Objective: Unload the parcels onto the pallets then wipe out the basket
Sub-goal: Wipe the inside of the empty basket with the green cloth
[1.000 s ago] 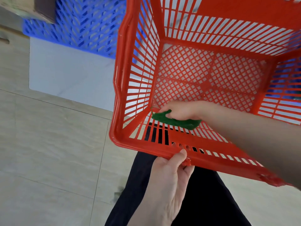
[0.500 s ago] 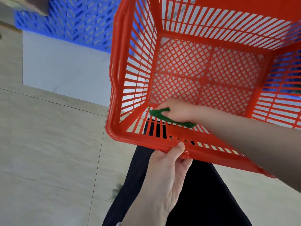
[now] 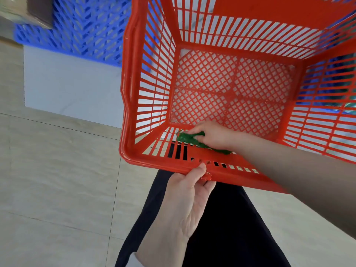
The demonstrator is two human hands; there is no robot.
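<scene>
Basket (image 3: pixel 132 105): we see it (red, full of holes) tipped up over the tile floor (image 3: pixel 57 180).
Left hand (image 3: pixel 185 191): it grips the near rim, thumb on top.
Right hand (image 3: pixel 212 134): it holds a green cloth (image 3: pixel 187 139) inside, pressed on the near wall.
Pallet (image 3: pixel 86 26): blue, behind the basket, on our left.

This is looking like a storeroom or the goods area of a shop. 1 blue plastic pallet (image 3: pixel 86 26) is lying next to a pale slab (image 3: pixel 73 87) at the far left, and a blurred box (image 3: pixel 25 10), possibly a wrapped parcel, is sitting at its corner. A red slatted shopping basket (image 3: pixel 131 93) is being held over large beige floor tiles (image 3: pixel 57 170).
</scene>
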